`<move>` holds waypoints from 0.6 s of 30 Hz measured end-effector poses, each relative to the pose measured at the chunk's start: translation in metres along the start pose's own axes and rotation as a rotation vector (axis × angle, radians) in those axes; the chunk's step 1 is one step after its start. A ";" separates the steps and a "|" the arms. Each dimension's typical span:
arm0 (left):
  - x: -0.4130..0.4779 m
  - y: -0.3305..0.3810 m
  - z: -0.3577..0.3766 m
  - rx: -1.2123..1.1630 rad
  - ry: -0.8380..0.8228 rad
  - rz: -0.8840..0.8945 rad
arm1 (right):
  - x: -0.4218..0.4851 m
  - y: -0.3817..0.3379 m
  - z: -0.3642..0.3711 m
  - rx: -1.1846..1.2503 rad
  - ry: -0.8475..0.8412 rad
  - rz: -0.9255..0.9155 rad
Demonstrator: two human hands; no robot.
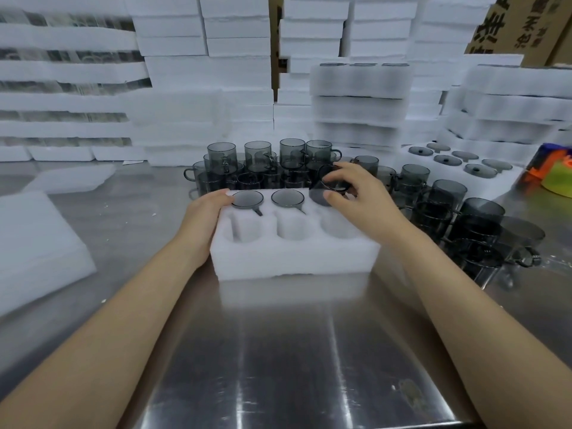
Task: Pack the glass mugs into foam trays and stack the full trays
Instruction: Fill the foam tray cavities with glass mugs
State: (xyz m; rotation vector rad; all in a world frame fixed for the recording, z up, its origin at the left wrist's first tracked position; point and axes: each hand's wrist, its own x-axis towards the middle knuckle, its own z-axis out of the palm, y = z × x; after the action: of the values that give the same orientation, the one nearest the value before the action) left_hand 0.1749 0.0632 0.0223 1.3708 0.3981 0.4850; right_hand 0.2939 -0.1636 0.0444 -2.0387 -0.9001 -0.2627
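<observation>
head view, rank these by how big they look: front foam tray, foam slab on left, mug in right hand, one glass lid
1. foam tray and foam slab: look alike in size; the slab is cut by the frame edge, so unranked.
2. mug in the right hand.
3. glass lid, smallest, though farther away.

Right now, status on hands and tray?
Left hand holds foam tray. Right hand grips mug at back-right pocket. Two seated mugs; front row empty. Nothing blocking.
</observation>
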 end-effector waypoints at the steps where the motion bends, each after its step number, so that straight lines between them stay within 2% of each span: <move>1: 0.000 0.000 0.000 0.005 -0.007 0.003 | -0.001 -0.001 -0.001 -0.015 0.006 -0.019; 6: 0.000 -0.001 0.000 0.009 -0.011 0.009 | -0.004 -0.006 -0.003 -0.114 -0.090 -0.040; 9: 0.001 -0.001 0.001 0.010 -0.015 0.005 | -0.003 -0.007 -0.004 -0.277 -0.222 0.001; 15: 0.001 -0.001 0.000 0.042 -0.033 0.019 | -0.001 -0.003 -0.004 -0.444 -0.493 0.142; 18: 0.001 -0.001 0.000 0.051 -0.032 0.034 | 0.000 -0.006 -0.004 -0.475 -0.548 0.162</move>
State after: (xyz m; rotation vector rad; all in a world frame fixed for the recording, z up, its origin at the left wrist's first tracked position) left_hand 0.1760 0.0631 0.0213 1.4351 0.3636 0.4834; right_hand 0.2903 -0.1649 0.0500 -2.6798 -1.0585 0.2081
